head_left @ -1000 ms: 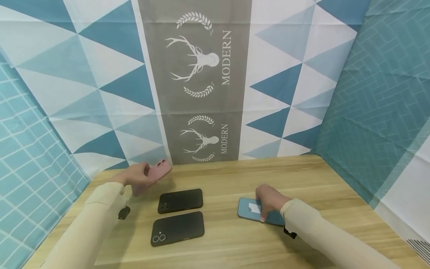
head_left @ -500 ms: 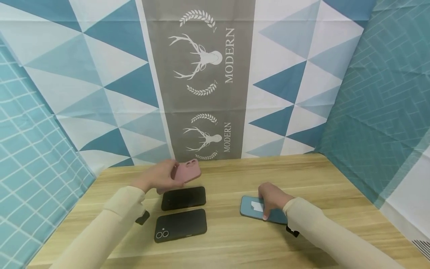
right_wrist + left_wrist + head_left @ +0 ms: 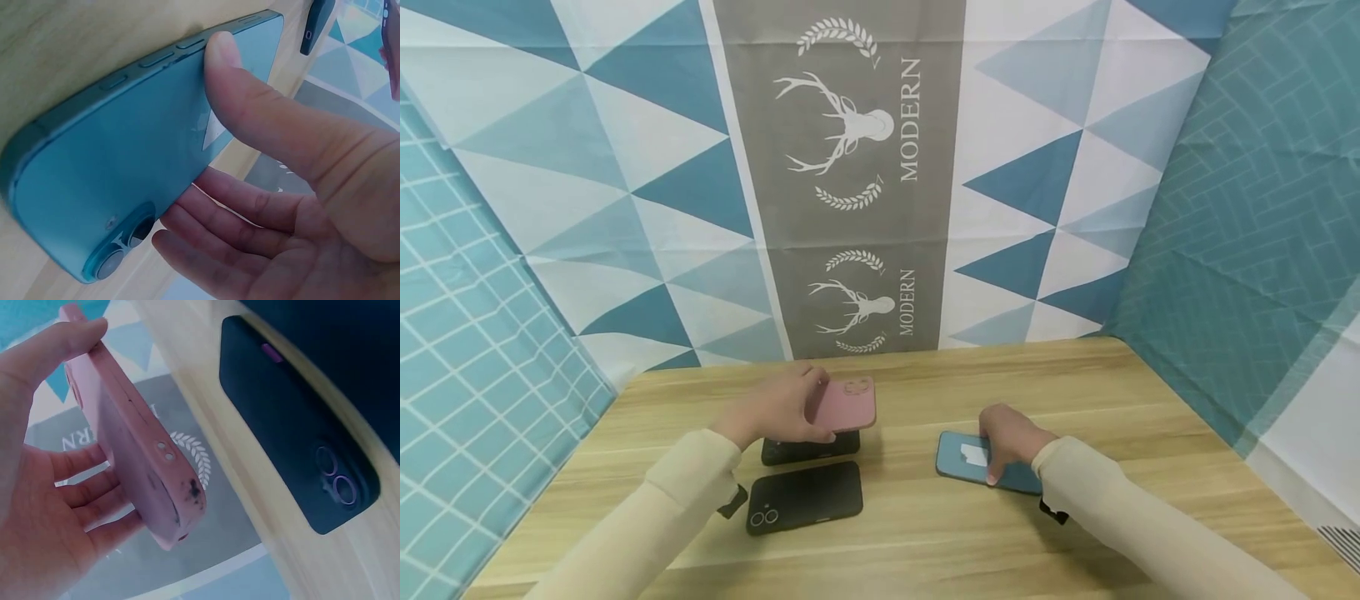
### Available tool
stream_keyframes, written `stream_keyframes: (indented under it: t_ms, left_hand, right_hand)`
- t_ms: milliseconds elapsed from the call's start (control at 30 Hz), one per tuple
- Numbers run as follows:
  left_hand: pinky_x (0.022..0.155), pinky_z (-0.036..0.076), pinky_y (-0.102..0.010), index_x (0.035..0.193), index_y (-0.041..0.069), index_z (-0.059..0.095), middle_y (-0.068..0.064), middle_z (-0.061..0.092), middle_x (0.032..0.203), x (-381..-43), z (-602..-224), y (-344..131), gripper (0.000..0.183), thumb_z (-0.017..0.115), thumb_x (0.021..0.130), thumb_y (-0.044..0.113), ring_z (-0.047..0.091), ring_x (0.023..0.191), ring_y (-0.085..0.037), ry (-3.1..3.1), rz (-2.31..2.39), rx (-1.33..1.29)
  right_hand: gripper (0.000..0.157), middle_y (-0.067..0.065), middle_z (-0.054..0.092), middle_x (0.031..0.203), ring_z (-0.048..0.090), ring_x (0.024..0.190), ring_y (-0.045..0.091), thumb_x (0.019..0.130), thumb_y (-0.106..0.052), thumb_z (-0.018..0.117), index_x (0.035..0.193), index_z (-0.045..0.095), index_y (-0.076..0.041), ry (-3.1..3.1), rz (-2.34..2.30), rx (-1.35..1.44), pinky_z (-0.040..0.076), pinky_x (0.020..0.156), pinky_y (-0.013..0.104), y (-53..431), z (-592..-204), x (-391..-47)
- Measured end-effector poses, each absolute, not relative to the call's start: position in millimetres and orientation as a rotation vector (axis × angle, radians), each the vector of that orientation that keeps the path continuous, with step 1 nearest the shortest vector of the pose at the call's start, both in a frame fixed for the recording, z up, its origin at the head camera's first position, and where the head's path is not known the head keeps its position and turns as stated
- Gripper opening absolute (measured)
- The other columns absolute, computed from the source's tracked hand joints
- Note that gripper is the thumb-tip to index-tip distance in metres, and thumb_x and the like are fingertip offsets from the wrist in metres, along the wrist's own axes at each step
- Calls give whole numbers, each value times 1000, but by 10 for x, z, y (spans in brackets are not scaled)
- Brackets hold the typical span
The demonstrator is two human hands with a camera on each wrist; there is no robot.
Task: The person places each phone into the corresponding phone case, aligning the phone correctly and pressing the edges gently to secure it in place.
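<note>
My left hand (image 3: 778,408) grips a pink phone case (image 3: 847,406) over the far black phone (image 3: 820,448), partly covering it in the head view. In the left wrist view, the thumb presses one long edge of the case and the fingers support the other; dark scuffs mark its corner. A second black phone (image 3: 808,497), with two ringed lenses, lies nearer on the table. At right, my right hand (image 3: 1009,437) holds a blue phone (image 3: 953,464) by its long edges, lenses up in the right wrist view. A white patch (image 3: 974,454) shows on its back.
The wooden table (image 3: 902,533) runs back to a patterned cloth (image 3: 880,208) hung behind it. Teal tile-print cloths (image 3: 1240,208) border the sides. A dark device (image 3: 1054,512) sits under the right wrist, another (image 3: 733,502) under the left.
My left hand has carried the pink case rightward from the left side of the table and lower over the far black phone. The right hand stays on the blue phone.
</note>
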State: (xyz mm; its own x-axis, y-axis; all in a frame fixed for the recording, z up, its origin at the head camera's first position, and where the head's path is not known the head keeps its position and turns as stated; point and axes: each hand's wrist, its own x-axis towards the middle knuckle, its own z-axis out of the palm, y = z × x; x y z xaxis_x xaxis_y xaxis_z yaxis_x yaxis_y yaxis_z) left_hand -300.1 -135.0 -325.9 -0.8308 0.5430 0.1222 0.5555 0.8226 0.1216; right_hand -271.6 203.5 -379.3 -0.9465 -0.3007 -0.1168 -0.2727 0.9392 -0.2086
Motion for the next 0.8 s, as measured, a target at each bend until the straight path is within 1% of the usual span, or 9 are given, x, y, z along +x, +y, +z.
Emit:
stream_keyframes:
  t_ms: [167,300,467,567,800]
  left_hand:
    - [74,54,-33,123,5,55,-5,60,107,-2924,-3268,-1344,78,82,64,48,55,86,-14,-2929,-175,-898]
    - [76,54,-32,123,5,55,-4,59,107,-2858,-3274,-1337,78,82,63,48,55,87,-14,-2899,-179,-921]
    - [79,54,-34,122,4,55,-4,60,110,-2767,-3309,-1370,79,83,63,47,56,91,-14,-2875,-189,-940]
    - [80,55,-35,121,4,56,-5,61,111,-2736,-3312,-1399,78,84,62,46,57,92,-15,-2873,-187,-930]
    - [82,55,-36,121,5,56,-5,61,111,-2767,-3263,-1382,76,84,63,46,57,94,-16,-2873,-183,-948]
  right_hand:
    - [52,7,62,84,56,76,17,49,-15,95,87,65,4,2960,-309,-486,55,72,35,2061,-3808,-2716]
    - [51,8,64,87,57,79,17,51,-17,95,89,66,2,2939,-404,-512,55,73,35,2137,-3829,-2695]
    - [54,10,61,96,56,86,20,60,-25,91,100,65,2,2880,-510,-559,53,76,36,2296,-3883,-2629]
    - [57,10,58,97,54,87,20,64,-29,89,104,63,3,2868,-493,-581,52,78,36,2386,-3891,-2596]
    - [53,8,59,95,55,85,19,61,-25,91,99,65,0,2895,-455,-562,52,75,34,2555,-3834,-2547]
